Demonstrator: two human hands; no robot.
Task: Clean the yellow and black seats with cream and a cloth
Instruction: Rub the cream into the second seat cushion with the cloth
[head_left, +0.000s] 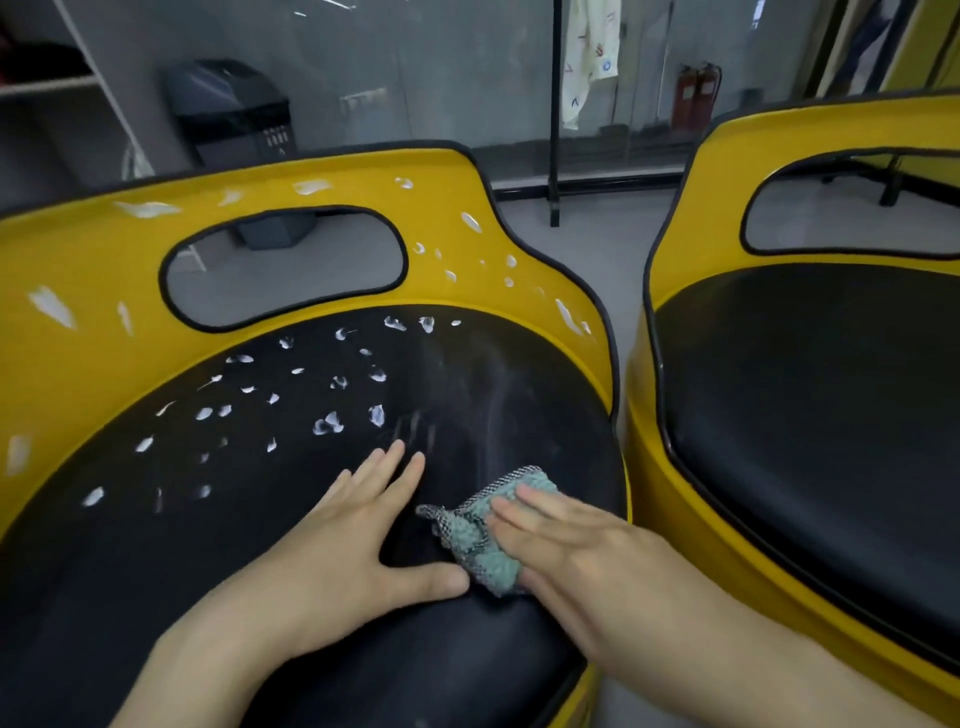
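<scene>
A yellow seat with a black cushion fills the left and centre. White cream dabs dot the cushion's left and back, and more sit on the yellow backrest. A smeared streak runs down the cushion's right side. My right hand presses flat on a crumpled teal cloth with a checked edge, at the cushion's front right. My left hand lies flat on the cushion beside the cloth, fingers spread, thumb touching the cloth. A second yellow and black seat stands at the right, with no cream on it.
A narrow gap of grey floor separates the two seats. Behind them are a black bin, a black metal stand with a hanging light cloth, two red fire extinguishers and a glass wall.
</scene>
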